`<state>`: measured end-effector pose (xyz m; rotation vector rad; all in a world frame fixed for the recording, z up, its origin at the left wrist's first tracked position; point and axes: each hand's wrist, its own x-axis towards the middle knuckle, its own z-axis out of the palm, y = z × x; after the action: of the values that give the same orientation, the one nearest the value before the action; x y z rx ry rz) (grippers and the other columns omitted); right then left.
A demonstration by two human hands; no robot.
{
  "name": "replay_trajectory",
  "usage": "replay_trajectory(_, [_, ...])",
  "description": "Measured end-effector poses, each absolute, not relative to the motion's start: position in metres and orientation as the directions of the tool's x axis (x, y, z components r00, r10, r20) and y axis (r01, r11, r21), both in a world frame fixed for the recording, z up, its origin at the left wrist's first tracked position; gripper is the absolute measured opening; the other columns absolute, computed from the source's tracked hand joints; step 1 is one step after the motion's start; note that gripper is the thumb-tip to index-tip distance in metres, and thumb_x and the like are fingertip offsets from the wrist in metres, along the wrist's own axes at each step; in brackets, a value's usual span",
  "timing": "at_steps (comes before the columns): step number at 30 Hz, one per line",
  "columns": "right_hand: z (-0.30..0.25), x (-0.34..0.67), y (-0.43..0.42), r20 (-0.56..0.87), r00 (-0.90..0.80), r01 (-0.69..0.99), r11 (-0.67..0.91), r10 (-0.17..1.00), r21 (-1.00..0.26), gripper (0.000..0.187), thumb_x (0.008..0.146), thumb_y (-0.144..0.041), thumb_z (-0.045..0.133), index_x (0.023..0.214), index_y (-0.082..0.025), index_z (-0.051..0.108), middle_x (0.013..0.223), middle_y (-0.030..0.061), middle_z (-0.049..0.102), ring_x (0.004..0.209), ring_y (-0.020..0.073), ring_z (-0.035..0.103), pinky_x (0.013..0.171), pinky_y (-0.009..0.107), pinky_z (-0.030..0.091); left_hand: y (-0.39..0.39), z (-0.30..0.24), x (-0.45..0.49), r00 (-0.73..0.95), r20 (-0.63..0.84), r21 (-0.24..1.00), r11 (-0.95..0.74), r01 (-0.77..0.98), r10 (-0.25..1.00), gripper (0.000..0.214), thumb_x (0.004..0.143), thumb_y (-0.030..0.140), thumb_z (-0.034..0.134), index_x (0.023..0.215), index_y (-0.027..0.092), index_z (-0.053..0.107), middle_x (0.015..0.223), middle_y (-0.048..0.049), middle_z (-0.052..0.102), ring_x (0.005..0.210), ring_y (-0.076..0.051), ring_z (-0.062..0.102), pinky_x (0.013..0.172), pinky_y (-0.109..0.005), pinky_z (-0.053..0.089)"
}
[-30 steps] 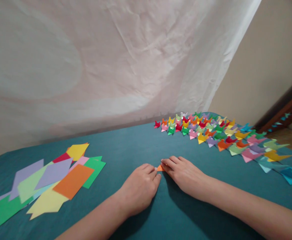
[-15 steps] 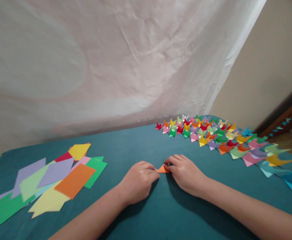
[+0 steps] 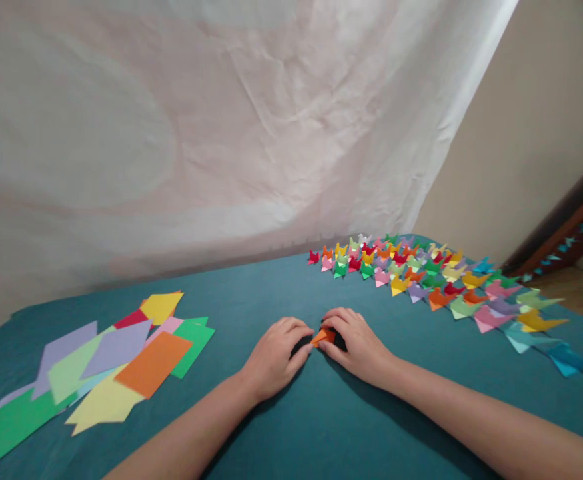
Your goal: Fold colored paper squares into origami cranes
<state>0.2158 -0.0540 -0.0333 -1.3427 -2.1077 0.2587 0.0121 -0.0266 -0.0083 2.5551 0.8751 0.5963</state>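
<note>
A small folded orange paper (image 3: 322,336) rests on the teal tablecloth (image 3: 321,427) at the middle of the table. My left hand (image 3: 276,353) pinches its left end with curled fingers. From the other side, my right hand (image 3: 354,341) grips its right end, fingers bent over it. The two hands almost touch, and most of the orange piece is hidden between them.
A loose pile of flat coloured paper sheets (image 3: 116,363) lies at the left. Several small folded paper figures (image 3: 436,280) stand in rows at the right, reaching the table's edge. A white cloth backdrop (image 3: 221,133) hangs behind. A wooden frame (image 3: 571,233) stands far right.
Both hands have curled in closer round the orange piece. It was pressed flat on the cloth before and is now lifted and pinched between the fingertips.
</note>
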Motion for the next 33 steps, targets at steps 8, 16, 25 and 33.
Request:
replay_trajectory(8, [-0.015, 0.217, -0.052, 0.28, -0.412, 0.436, 0.458, 0.867, -0.775, 0.011, 0.081, -0.022, 0.056, 0.091, -0.018, 0.057, 0.081, 0.0011, 0.06, 0.072, 0.0139, 0.052, 0.067, 0.026, 0.042, -0.032, 0.004, 0.012, 0.719, 0.213, 0.628, -0.656, 0.419, 0.662, 0.021, 0.086, 0.031, 0.051, 0.091, 0.018, 0.067, 0.091, -0.0054, 0.063, 0.088, -0.018, 0.056, 0.081, -0.028, 0.041])
replay_trajectory(16, [0.01, 0.193, -0.053, 0.179, -0.23, -0.001, 0.184, 0.957, -0.983, 0.03, 0.078, -0.038, 0.061, 0.099, -0.017, 0.056, 0.082, 0.0015, 0.061, 0.068, 0.0122, 0.053, 0.065, 0.026, 0.043, -0.05, 0.007, 0.021, 0.388, 0.136, 0.915, -0.266, 0.304, 0.912, 0.03, 0.081, 0.039, 0.055, 0.079, 0.01, 0.066, 0.071, -0.0047, 0.065, 0.064, -0.015, 0.056, 0.059, -0.023, 0.04])
replay_trajectory(25, [-0.019, 0.178, -0.059, 0.166, -0.173, -0.064, 0.157, 0.971, -0.986, 0.036, 0.081, -0.05, 0.056, 0.073, -0.015, 0.059, 0.063, -0.0021, 0.053, 0.06, 0.011, 0.047, 0.059, 0.024, 0.037, -0.056, -0.018, 0.026, 0.244, 0.172, 0.968, -0.21, 0.139, 0.954, 0.03, 0.079, 0.042, 0.058, 0.074, 0.012, 0.063, 0.069, -0.0031, 0.063, 0.065, -0.015, 0.055, 0.063, -0.024, 0.041])
replay_trajectory(33, [-0.017, 0.181, -0.062, 0.167, -0.166, 0.016, 0.172, 0.972, -0.985, 0.038, 0.08, -0.052, 0.055, 0.068, -0.015, 0.056, 0.06, -0.0027, 0.05, 0.056, 0.0103, 0.043, 0.054, 0.023, 0.033, -0.057, -0.013, 0.025, 0.279, 0.184, 0.957, -0.237, 0.167, 0.942, 0.03, 0.084, 0.041, 0.052, 0.079, 0.013, 0.061, 0.07, -0.0017, 0.058, 0.065, -0.013, 0.05, 0.062, -0.023, 0.039])
